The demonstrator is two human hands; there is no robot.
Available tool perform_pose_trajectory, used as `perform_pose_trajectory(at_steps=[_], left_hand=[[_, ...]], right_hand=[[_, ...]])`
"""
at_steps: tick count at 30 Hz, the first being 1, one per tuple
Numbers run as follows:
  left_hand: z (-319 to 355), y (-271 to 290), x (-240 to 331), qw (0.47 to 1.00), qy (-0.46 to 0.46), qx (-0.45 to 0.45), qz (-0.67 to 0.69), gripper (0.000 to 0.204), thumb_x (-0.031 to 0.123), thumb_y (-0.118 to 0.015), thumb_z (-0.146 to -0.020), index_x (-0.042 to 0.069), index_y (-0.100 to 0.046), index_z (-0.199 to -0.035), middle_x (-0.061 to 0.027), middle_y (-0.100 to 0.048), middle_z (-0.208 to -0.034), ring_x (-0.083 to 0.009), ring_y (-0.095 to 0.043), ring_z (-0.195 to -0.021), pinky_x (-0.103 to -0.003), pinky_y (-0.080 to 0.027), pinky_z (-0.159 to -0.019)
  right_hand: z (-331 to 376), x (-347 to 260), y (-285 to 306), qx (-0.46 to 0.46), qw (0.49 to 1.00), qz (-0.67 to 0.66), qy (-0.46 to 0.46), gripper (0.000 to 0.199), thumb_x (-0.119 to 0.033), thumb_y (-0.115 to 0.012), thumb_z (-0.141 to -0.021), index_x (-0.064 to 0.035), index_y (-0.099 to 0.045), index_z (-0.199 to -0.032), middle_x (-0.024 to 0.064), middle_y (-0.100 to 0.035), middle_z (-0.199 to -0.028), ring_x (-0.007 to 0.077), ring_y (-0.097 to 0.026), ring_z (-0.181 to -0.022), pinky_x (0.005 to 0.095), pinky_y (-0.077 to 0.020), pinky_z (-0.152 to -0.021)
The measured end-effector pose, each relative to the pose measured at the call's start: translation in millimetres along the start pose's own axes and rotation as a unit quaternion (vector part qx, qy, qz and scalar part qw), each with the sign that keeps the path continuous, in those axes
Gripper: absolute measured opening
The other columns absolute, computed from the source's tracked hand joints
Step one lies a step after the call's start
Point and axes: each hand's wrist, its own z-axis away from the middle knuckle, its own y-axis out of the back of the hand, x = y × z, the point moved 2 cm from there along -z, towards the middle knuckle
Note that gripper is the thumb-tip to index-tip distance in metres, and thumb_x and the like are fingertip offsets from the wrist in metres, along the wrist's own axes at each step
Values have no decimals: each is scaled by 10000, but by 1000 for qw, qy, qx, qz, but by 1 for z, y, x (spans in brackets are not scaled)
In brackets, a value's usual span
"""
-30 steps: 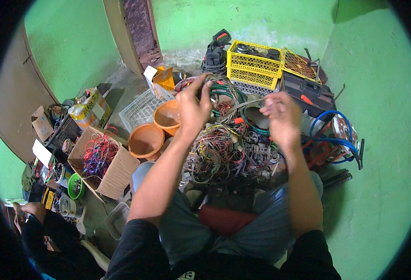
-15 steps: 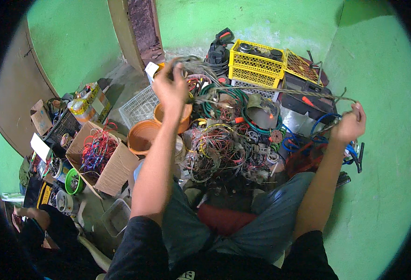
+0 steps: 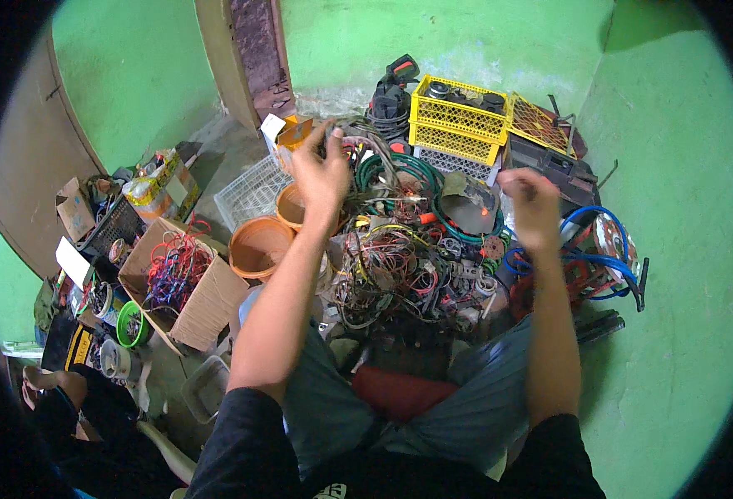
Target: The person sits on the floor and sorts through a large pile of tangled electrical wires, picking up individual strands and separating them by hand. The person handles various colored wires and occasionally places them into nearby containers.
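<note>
Left hand: your left hand (image 3: 323, 170) is raised over the pile, fingers curled round a bundle of grey wires (image 3: 366, 133) near the top; it looks like a loose pinch, not a full fist.
Grip advice: close it firmly on that bundle, so the strands do not slip when you pull.
Wire tangle: the heap of coloured wires (image 3: 400, 266) lies on the floor between your knees; pull upward and clear of it, or the loops will probably snag.
Green cable coil: the green cable (image 3: 400, 170) sits just behind the heap; keep your strand off it.
Right hand: your right hand (image 3: 534, 204) is blurred, fingers bent; whether it grips a wire you cannot tell.
Blue hose: the blue hose (image 3: 599, 249) lies just beside that hand; steer wide of it.
</note>
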Motion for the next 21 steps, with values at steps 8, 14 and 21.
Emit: perform_pose_trajectory(at_steps=[8,14,21], left_hand=[[36,-21,34,997,-40,-61,-2,243,101,-623,-893,-49,-670,-1079,-204,-702,-889,-204,-661,-769,-330,-503,-736],[38,-19,33,991,8,-135,24,261,126,-609,-915,-44,-659,-1107,-187,-707,-929,-185,-659,-832,-329,-501,-777],[33,-17,36,981,-25,-192,-3,294,172,-610,-923,-34,-654,-1127,-177,-714,-973,-181,-659,-926,-321,-492,-837]], right_hand=[[44,-76,-78,-174,983,51,-30,289,-245,-694,-872,36,-643,-827,151,-665,-717,245,-640,-651,365,-482,-616],[41,-62,-72,-256,933,-204,-148,334,-283,-645,-910,15,-689,-765,88,-659,-642,176,-619,-628,321,-468,-601],[16,-39,-17,-170,902,-310,-249,254,-213,-613,-905,26,-692,-873,75,-670,-784,135,-616,-671,251,-470,-605]])
